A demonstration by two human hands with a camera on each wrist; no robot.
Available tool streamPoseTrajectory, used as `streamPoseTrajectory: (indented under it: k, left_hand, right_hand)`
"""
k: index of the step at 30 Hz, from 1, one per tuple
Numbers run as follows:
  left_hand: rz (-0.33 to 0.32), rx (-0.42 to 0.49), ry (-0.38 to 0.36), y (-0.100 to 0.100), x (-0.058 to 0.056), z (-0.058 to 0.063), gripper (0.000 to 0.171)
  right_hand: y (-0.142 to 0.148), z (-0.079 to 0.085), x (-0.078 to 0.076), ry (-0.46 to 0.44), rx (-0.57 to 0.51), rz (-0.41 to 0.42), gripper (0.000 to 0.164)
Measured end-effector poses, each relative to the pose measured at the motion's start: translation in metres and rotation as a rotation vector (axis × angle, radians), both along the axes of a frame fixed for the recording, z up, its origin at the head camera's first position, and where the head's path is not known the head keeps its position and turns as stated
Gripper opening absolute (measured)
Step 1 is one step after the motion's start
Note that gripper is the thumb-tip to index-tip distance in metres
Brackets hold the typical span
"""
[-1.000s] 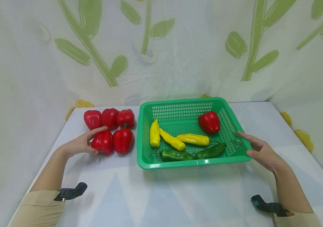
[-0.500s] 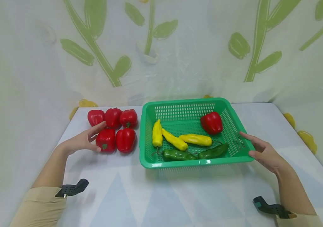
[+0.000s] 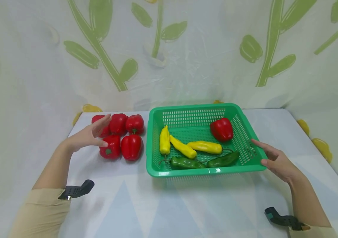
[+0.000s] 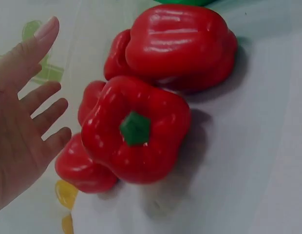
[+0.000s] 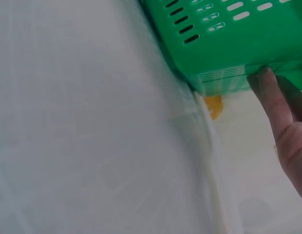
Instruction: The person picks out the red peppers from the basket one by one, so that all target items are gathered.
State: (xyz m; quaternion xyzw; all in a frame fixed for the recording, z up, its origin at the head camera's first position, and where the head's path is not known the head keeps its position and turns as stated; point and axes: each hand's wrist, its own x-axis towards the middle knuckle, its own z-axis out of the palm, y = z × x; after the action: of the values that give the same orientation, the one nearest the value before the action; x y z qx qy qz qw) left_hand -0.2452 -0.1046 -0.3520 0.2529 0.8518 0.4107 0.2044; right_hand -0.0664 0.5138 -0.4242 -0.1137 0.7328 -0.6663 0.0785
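My left hand (image 3: 85,137) hovers with fingers spread over the left side of a cluster of several red bell peppers. Its thumb overlaps the front-left bell pepper (image 3: 113,152) in the head view; the left wrist view shows a gap between the hand (image 4: 19,117) and that pepper, whose green stem (image 4: 135,128) faces the camera. My right hand (image 3: 279,165) holds the right rim of a green plastic basket (image 3: 198,170), thumb and fingers at its front-right corner. Inside lie one red bell pepper (image 3: 221,129), three yellow peppers (image 3: 205,147) and two long green peppers (image 3: 187,163).
The basket stands just right of the loose bell peppers, near the back of the white table (image 3: 121,211). Behind it hangs a pale curtain (image 3: 201,66) with a leaf print. Black wrist straps (image 3: 75,190) are on both forearms.
My left hand has let go of the front-left bell pepper and risen away from it. That pepper's stem now faces forward more. My right hand stays at the basket rim.
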Motion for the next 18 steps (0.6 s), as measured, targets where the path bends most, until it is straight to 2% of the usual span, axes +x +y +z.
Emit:
streamPoseTrajectory:
  k: [11,18]
  left_hand:
    - [-0.001,0.016,0.008,0.032,-0.018,0.03,0.097]
    - [-0.016,0.018,-0.006,0.052,-0.029,0.037,0.092]
  right_hand:
    - [0.0,0.0,-0.001,0.002,-0.028,0.011,0.053]
    - [-0.001,0.0,0.0,0.01,-0.034,0.014,0.053]
